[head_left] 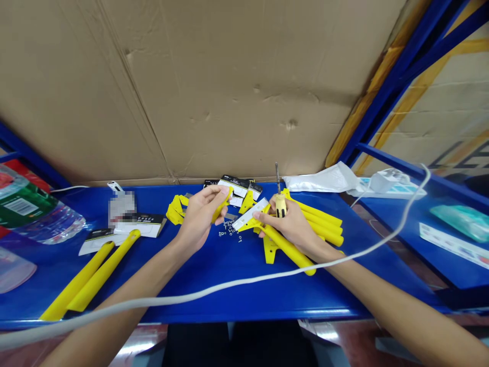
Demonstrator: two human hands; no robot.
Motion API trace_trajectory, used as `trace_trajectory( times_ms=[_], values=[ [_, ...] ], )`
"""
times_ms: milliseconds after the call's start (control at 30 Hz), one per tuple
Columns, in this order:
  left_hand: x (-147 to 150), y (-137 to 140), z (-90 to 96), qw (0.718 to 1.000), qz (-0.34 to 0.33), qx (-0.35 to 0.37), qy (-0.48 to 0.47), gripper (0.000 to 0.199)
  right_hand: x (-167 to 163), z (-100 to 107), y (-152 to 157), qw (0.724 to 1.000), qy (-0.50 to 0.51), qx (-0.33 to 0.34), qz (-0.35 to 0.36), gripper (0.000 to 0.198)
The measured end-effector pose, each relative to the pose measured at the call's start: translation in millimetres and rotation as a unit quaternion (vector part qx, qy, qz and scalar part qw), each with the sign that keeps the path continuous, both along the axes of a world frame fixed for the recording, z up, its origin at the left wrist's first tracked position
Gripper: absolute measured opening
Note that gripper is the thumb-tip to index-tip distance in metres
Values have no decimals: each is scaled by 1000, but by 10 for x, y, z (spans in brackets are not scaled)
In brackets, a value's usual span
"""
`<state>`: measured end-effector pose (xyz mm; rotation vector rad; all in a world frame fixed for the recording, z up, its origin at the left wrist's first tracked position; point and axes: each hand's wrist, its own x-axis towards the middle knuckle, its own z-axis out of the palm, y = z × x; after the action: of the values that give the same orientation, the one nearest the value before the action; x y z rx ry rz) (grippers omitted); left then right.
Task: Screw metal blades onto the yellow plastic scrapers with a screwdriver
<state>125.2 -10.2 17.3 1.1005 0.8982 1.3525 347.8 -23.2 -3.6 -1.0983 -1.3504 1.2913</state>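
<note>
My left hand (199, 216) is closed around a small yellow plastic piece (222, 206), pinching it between thumb and fingers. A yellow-handled scraper (292, 251) with a pale flat blade (251, 215) at its head lies in my right hand (296, 224). That same hand also keeps a screwdriver (280, 206), its shaft pointing up. Between the hands, small screws and nuts (228, 228) are scattered on the blue surface. More yellow plastic pieces (175, 210) lie just left of my left hand. Several yellow handles (324, 228) rest beyond my right wrist, and another yellow head piece (270, 251) sits below it.
Two yellow handles (101, 275) lie at the left beside printed cards (147, 224). A large bottle (34, 206) stands far left. A white cable (229, 286) crosses in front of both forearms. Cardboard (229, 92) backs the blue table (214, 300); a white packet (323, 178) lies at the back right.
</note>
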Motion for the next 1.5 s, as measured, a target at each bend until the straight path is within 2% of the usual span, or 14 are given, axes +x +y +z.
trace_trajectory(
  times_ms=[167,500,700,833,933,1000,1100,1200,1267,1367,1500],
  values=[
    [-44,38,62,998,-35,0,-54,45,16,-11,18,1000,-4,13,8,61],
    [-148,86,112,996,-76,-17,-48,21,24,2,17,1000,-11,27,8,56],
    [-184,81,132,991,-109,-24,-67,36,23,-9,36,1000,-19,21,2,56],
    [-189,59,133,991,-123,-21,-51,32,23,-4,32,1000,-17,17,3,55],
    [-175,48,140,993,-119,3,-4,33,24,3,29,999,-29,15,0,56],
    [-176,40,154,989,-123,45,70,33,23,9,27,1000,-27,12,1,58],
    [-200,10,171,959,-163,109,203,35,20,21,20,999,-26,-2,18,59],
    [-203,-25,142,932,-218,98,272,55,13,32,2,998,-51,-16,47,56],
    [-169,-34,87,933,-204,82,284,61,5,34,-16,996,-55,-30,70,54],
    [-84,-25,-11,940,-141,108,290,40,-8,31,-39,992,-60,-54,92,48],
    [-1,-10,-93,941,-100,156,283,25,-16,43,-51,990,-86,-41,106,39]
  ],
)
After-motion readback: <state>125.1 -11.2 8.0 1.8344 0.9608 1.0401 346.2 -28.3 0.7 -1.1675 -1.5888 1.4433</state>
